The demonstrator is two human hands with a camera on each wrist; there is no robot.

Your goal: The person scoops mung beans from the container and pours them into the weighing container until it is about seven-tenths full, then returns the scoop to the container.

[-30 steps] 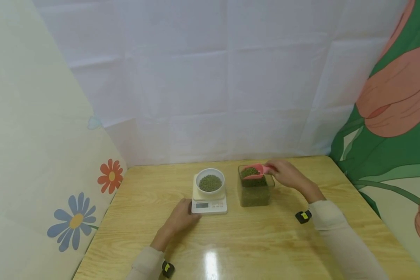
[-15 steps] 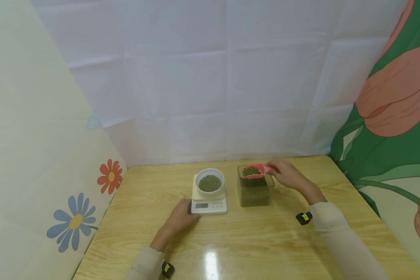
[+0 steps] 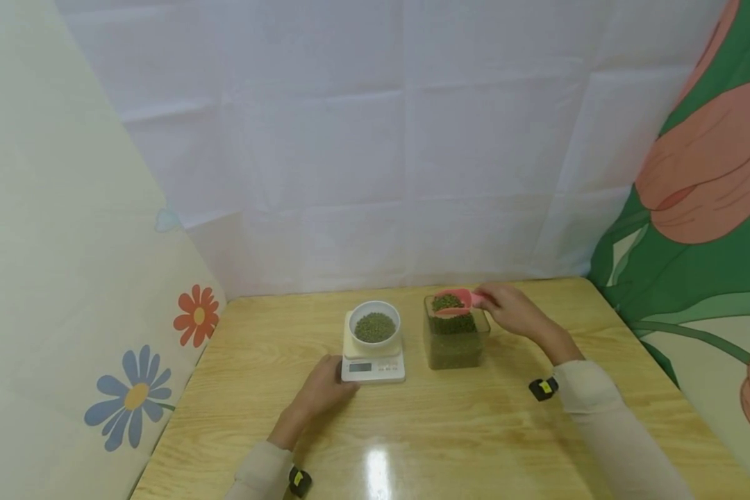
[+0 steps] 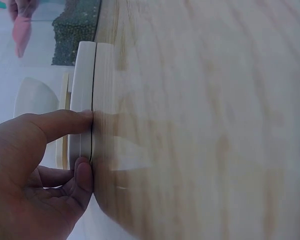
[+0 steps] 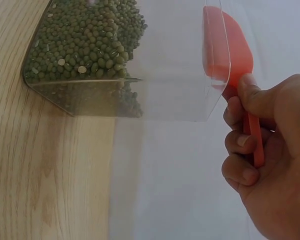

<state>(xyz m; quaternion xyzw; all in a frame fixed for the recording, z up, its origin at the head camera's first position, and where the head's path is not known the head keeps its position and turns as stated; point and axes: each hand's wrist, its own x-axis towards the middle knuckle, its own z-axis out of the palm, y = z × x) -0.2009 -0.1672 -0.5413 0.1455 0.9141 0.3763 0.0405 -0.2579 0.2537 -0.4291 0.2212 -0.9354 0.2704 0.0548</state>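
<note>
My right hand (image 3: 514, 312) grips the handle of a pink-red scoop (image 5: 230, 45), fingers curled round it. The scoop, with green mung beans (image 3: 448, 301) in it, is held at the top of a clear plastic container (image 5: 170, 100). More mung beans (image 5: 85, 40) fill the container's lower part. Left of it stands a white kitchen scale (image 3: 375, 373), bearing a white bowl (image 3: 376, 305) with mung beans in it. My left hand (image 3: 321, 386) holds the scale's front left corner; in the left wrist view the thumb lies against the front edge and the other fingers curl at the side.
Everything stands on a light wooden table (image 3: 450, 430). A white cloth (image 3: 325, 173) hangs behind it. Flower-patterned panels (image 3: 712, 167) flank the table on both sides. Each wrist wears a small black device (image 3: 542, 389).
The scoop has risen slightly at the container's top, its beans still in it. My left hand and the scale keep their place.
</note>
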